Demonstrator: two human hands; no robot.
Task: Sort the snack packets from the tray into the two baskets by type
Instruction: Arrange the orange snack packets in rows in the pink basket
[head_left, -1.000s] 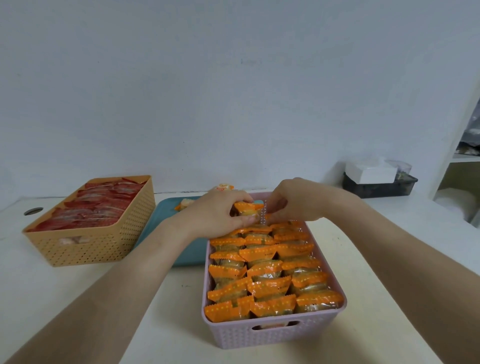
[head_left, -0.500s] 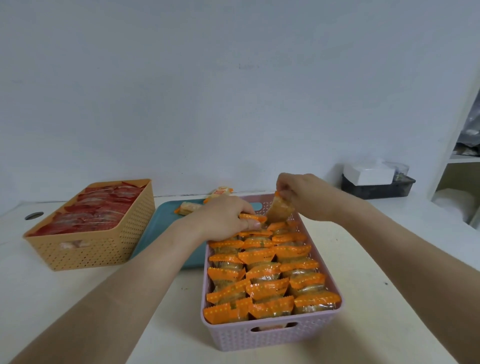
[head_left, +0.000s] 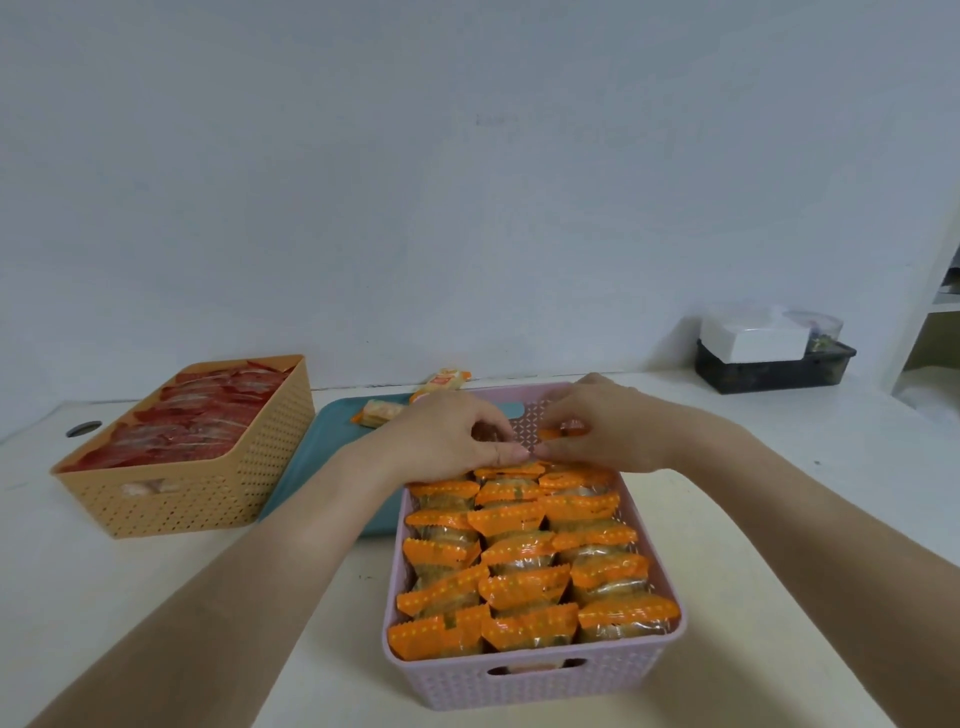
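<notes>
A pink basket (head_left: 535, 680) in front of me holds rows of several orange snack packets (head_left: 519, 587). My right hand (head_left: 608, 426) pinches one orange packet (head_left: 563, 431) at the basket's far end. Beside it, my left hand (head_left: 452, 441) presses down on the back row, fingers curled over packets there. A teal tray (head_left: 332, 441) lies behind the basket, with two loose packets (head_left: 382, 411) at its far edge. Left of that, a tan basket (head_left: 176, 499) is filled with red packets (head_left: 197, 415).
A black bin (head_left: 774, 366) with a white box in it stands at the back right against the wall. A white shelf unit (head_left: 935, 322) rises at the far right. A round hole (head_left: 83, 428) is in the table at the far left.
My right hand had lifted an orange packet above the far end of the pink basket; it has now come down into the back row. My left hand has stayed on that row.
</notes>
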